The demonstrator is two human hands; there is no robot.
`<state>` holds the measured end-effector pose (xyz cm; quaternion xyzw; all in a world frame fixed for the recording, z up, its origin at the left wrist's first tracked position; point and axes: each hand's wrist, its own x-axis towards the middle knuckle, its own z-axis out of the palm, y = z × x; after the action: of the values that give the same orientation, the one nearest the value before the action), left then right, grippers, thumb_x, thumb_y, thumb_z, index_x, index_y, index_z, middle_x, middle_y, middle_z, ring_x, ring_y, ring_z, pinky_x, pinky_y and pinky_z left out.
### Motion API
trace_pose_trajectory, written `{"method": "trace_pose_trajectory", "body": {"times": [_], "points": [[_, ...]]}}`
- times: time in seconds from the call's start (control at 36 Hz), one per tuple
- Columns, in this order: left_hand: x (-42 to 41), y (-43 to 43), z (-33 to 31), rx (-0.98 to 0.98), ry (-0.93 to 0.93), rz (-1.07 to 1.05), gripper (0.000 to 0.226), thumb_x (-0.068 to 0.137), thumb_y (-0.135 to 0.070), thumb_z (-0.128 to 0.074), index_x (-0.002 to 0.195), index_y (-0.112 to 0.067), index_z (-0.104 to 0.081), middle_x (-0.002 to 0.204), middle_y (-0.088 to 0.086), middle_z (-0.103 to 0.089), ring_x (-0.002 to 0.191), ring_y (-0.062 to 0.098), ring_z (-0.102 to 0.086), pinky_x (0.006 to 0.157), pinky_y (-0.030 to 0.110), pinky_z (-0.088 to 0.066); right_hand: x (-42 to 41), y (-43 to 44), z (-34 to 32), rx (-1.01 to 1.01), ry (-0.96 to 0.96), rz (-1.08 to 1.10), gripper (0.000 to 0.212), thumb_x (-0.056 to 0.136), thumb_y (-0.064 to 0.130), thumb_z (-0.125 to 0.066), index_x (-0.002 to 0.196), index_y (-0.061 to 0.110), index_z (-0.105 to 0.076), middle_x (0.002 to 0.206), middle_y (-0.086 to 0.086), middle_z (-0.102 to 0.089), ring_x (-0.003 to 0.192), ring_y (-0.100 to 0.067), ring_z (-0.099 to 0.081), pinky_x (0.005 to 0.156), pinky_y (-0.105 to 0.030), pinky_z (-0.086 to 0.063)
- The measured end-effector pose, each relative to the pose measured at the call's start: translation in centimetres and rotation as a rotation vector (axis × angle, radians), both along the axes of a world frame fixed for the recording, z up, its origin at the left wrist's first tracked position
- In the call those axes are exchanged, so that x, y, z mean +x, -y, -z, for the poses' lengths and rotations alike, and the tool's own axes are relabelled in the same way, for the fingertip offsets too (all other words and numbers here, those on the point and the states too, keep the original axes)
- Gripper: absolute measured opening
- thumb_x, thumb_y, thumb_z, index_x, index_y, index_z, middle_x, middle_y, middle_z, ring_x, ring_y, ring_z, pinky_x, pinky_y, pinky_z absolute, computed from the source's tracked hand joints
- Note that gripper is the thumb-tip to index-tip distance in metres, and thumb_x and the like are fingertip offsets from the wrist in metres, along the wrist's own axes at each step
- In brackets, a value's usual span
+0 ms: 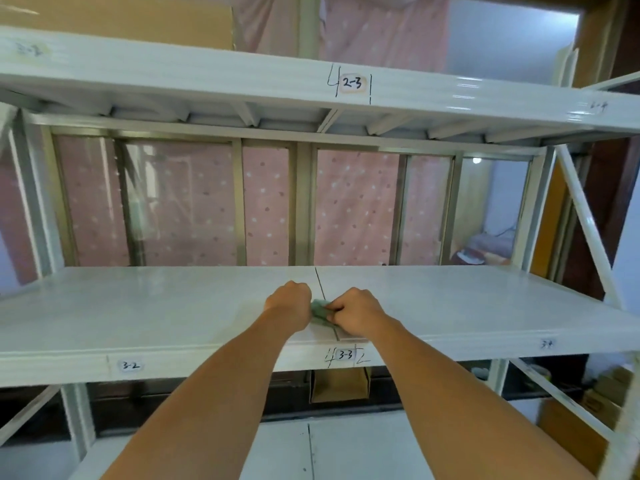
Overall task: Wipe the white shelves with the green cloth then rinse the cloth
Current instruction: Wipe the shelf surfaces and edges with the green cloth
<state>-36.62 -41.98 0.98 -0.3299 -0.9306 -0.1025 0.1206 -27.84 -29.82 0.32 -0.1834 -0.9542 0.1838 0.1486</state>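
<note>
On middle shelf [450,299]: both hands [289,303] [356,311] fisted, clamped on green cloth [320,311].

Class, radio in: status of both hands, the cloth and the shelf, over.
Left hand and right hand both gripping small green cloth. Cloth on middle white shelf board, near centre seam. Nothing in the way.

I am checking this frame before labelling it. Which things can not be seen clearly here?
- green cloth, head view: mostly covered by the left hand and right hand, so its fold and size stay unknown.
- Label on the upper shelf, far left: blurred, unreadable.
- Label at the right end: too faint.
- Cardboard box under the middle shelf: top hidden by the shelf edge.
</note>
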Motion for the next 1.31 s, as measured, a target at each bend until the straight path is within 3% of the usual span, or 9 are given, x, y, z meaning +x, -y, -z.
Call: {"method": "trace_pose_trajectory", "body": {"times": [0.19, 0.31, 0.42, 0.58, 0.97, 1.31], "points": [[2.9, 2.1, -0.1, -0.009, -0.019, -0.047, 0.016, 0.092, -0.016, -0.06, 0.107, -0.012, -0.062, 0.092, 0.004, -0.053, 0.087, 0.023, -0.057, 0.069, 0.03, -0.045, 1.9, 1.8, -0.1, -0.002, 0.03, -0.032, 0.03, 0.094, 0.033, -0.063, 0.121, 0.024, -0.073, 0.103, -0.001, -0.073, 0.089, -0.02, -0.063, 0.075, -0.027, -0.052], [4.2, 2.9, -0.3, -0.039, -0.023, -0.077, 0.015, 0.091, -0.015, -0.061, 0.105, -0.013, -0.062, 0.088, 0.003, -0.053, 0.083, 0.021, -0.056, 0.068, 0.029, -0.046, 2.7, 2.5, 0.0, -0.004, 0.018, -0.062, 0.03, 0.095, 0.033, -0.063, 0.122, 0.024, -0.072, 0.106, -0.001, -0.072, 0.085, -0.017, -0.059, 0.061, -0.019, -0.039], [4.9, 4.3, -0.7, -0.042, -0.008, -0.101, 0.013, 0.09, -0.018, -0.063, 0.102, -0.013, -0.062, 0.084, 0.002, -0.054, 0.077, 0.018, -0.056, 0.064, 0.027, -0.043, 3.2, 3.5, 0.0, -0.005, 0.013, -0.102, 0.029, 0.093, 0.032, -0.064, 0.12, 0.024, -0.073, 0.102, -0.002, -0.072, 0.084, -0.018, -0.061, 0.065, -0.021, -0.043], [5.4, 6.5, -0.9, -0.044, 0.021, -0.139, 0.012, 0.09, -0.021, -0.063, 0.099, -0.013, -0.062, 0.087, 0.003, -0.058, 0.077, 0.018, -0.058, 0.061, 0.027, -0.043, 3.2, 5.1, 0.3, -0.022, -0.01, -0.148, 0.028, 0.094, 0.032, -0.062, 0.117, 0.024, -0.075, 0.098, -0.001, -0.073, 0.078, -0.016, -0.06, 0.058, -0.02, -0.039], [0.8, 6.1, -1.0, -0.065, 0.023, -0.155, 0.014, 0.091, -0.019, -0.063, 0.102, -0.012, -0.065, 0.087, 0.003, -0.056, 0.076, 0.018, -0.056, 0.063, 0.027, -0.043, -1.6, 5.0, 0.1, -0.018, 0.033, -0.145, 0.03, 0.095, 0.038, -0.061, 0.12, 0.027, -0.073, 0.108, -0.001, -0.072, 0.095, -0.021, -0.06, 0.077, -0.026, -0.046], [-8.4, 4.6, -1.1, -0.067, 0.002, -0.113, 0.019, 0.093, -0.013, -0.055, 0.11, -0.008, -0.06, 0.108, 0.01, -0.061, 0.097, 0.026, -0.061, 0.07, 0.03, -0.045, -11.1, 3.6, 0.1, -0.057, 0.032, -0.08, 0.03, 0.093, 0.038, -0.064, 0.12, 0.029, -0.073, 0.114, 0.0, -0.072, 0.1, -0.023, -0.062, 0.088, -0.028, -0.05]]}}
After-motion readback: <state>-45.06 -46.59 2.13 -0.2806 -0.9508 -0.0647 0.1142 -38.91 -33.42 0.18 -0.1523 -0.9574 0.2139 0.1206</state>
